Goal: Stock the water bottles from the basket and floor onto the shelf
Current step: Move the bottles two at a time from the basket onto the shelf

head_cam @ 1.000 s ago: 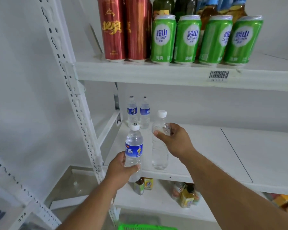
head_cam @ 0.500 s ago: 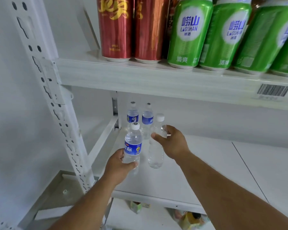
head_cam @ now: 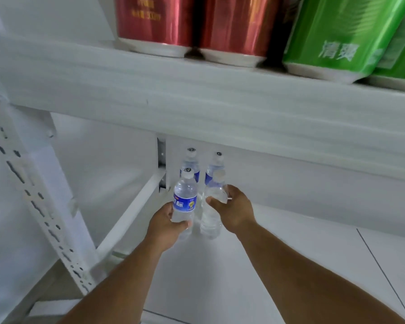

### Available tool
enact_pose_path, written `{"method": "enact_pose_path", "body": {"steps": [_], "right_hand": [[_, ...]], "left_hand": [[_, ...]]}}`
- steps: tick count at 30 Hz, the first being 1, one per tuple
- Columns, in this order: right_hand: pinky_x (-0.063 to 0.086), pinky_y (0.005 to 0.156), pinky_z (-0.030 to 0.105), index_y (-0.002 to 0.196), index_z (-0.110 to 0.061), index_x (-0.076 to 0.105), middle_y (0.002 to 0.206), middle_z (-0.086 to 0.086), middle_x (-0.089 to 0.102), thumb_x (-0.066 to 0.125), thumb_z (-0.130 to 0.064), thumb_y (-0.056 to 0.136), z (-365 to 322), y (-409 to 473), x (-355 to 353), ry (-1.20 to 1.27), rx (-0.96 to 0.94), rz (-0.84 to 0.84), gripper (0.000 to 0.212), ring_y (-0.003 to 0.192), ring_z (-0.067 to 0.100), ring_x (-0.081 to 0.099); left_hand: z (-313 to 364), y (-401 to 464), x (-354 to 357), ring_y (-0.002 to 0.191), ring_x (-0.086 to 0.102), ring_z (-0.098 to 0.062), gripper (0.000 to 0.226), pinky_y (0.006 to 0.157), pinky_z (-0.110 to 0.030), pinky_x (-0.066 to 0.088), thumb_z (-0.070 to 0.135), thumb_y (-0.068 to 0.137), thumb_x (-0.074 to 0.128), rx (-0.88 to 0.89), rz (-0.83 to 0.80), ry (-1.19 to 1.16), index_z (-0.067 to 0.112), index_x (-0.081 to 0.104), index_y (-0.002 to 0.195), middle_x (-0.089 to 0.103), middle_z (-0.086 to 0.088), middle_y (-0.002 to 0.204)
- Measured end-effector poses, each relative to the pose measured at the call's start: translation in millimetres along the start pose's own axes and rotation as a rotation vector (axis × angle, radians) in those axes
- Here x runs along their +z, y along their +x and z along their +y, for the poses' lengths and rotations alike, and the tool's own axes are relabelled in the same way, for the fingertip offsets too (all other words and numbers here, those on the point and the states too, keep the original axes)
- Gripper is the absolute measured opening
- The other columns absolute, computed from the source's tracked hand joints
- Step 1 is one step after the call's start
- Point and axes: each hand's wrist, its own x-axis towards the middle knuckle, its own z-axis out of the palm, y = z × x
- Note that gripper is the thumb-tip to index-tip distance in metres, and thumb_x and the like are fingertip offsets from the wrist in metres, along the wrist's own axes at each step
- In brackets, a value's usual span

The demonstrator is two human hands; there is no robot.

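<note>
We face a white metal shelf (head_cam: pixel 278 265) under an upper board lined with red cans (head_cam: pixel 154 22) and green cans (head_cam: pixel 337 36). Our left hand (head_cam: pixel 166 226) grips a blue-labelled water bottle (head_cam: pixel 184 202) low on its body; our right hand (head_cam: pixel 235 210) grips a clear water bottle (head_cam: pixel 212 213) near its shoulder. Both sit toward the shelf's back left corner, just in front of two stocked water bottles (head_cam: pixel 216 169); whether their bases touch the shelf, we cannot quite tell.
</note>
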Motion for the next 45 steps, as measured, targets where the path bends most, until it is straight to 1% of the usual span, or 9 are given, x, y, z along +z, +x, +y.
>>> {"method": "enact_pose_path", "body": {"steps": [8,14,19,24,29,32,35,40,45], "right_hand": [[0.046,0.079,0.024,0.114,-0.026,0.064,0.105,-0.008,0.068,0.077,-0.035,0.082,2.5,24.7,10.6,0.032,-0.019,0.031,0.036,0.096,0.015,0.065],[0.047,0.083,0.026,0.116,-0.026,0.063,0.109,-0.008,0.067,0.075,-0.037,0.084,2.3,32.0,11.1,0.013,-0.034,0.040,0.036,0.100,0.015,0.064],[0.050,0.089,0.028,0.115,-0.031,0.060,0.106,-0.012,0.066,0.076,-0.037,0.083,4.8,27.7,11.7,0.037,-0.023,0.038,0.037,0.100,0.013,0.064],[0.047,0.083,0.025,0.119,-0.026,0.060,0.105,-0.011,0.066,0.078,-0.037,0.082,4.1,22.1,9.7,0.023,-0.006,0.012,0.042,0.097,0.012,0.063],[0.051,0.094,0.032,0.134,-0.022,0.055,0.132,-0.003,0.062,0.078,-0.047,0.079,7.8,13.3,9.8,-0.023,0.057,-0.021,0.064,0.118,0.019,0.060],[0.042,0.098,0.029,0.155,-0.016,0.031,0.154,0.004,0.043,0.071,-0.050,0.086,6.2,-4.2,4.7,-0.089,0.133,-0.046,0.087,0.138,0.023,0.046],[0.038,0.107,0.031,0.158,-0.014,0.023,0.159,0.006,0.036,0.065,-0.050,0.091,6.5,-31.1,-0.3,-0.126,0.177,-0.071,0.087,0.143,0.024,0.040],[0.033,0.112,0.032,0.158,-0.015,0.023,0.160,0.004,0.033,0.058,-0.054,0.094,2.4,-92.5,-5.4,-0.285,0.175,-0.139,0.082,0.144,0.023,0.038],[0.018,0.122,0.036,0.159,-0.015,0.015,0.167,0.004,0.016,0.047,-0.060,0.096,0.4,-153.9,-8.1,-0.666,0.031,-0.252,0.084,0.153,0.023,0.014]], "left_hand": [[-10.5,41.3,6.5,0.108,0.059,-0.010,0.048,0.092,-0.026,0.044,0.015,0.073,0.084,0.033,-0.009,0.003,0.029,0.060,0.112,0.066,0.011,0.110],[-5.9,49.6,6.8,0.104,0.054,-0.005,0.048,0.088,-0.024,0.041,0.015,0.074,0.083,0.047,-0.017,0.029,0.036,0.056,0.108,0.062,0.013,0.112],[-2.7,49.0,6.3,0.086,0.051,0.014,0.048,0.075,-0.015,0.041,0.013,0.077,0.082,0.059,-0.045,0.068,0.045,0.052,0.095,0.056,0.029,0.096],[-0.5,42.1,2.7,0.113,0.054,-0.010,0.057,0.092,-0.024,0.039,0.015,0.078,0.082,0.034,-0.075,0.072,0.031,0.053,0.124,0.059,0.011,0.119],[8.7,21.6,-4.7,0.132,0.049,-0.016,0.068,0.095,-0.024,0.037,0.013,0.081,0.078,-0.008,-0.088,0.107,0.021,0.046,0.141,0.053,0.020,0.119],[18.2,-5.3,-10.9,0.135,0.046,-0.020,0.070,0.093,-0.021,0.034,0.023,0.089,0.069,-0.018,-0.105,0.256,0.017,0.035,0.149,0.050,0.004,0.144],[20.1,-34.1,-19.5,0.143,0.036,-0.021,0.074,0.106,-0.025,0.035,0.033,0.093,0.061,-0.012,-0.182,0.475,0.019,0.023,0.155,0.031,-0.002,0.159],[28.0,-81.9,-31.0,0.150,0.019,-0.020,0.075,0.119,-0.036,0.026,0.042,0.095,0.053,0.073,-0.304,0.760,0.024,0.015,0.157,0.011,0.002,0.166],[39.3,-126.9,-43.9,0.151,0.018,-0.021,0.072,0.117,-0.042,0.028,0.043,0.096,0.048,0.168,-0.350,0.977,0.026,0.013,0.157,0.007,0.002,0.166]]}}
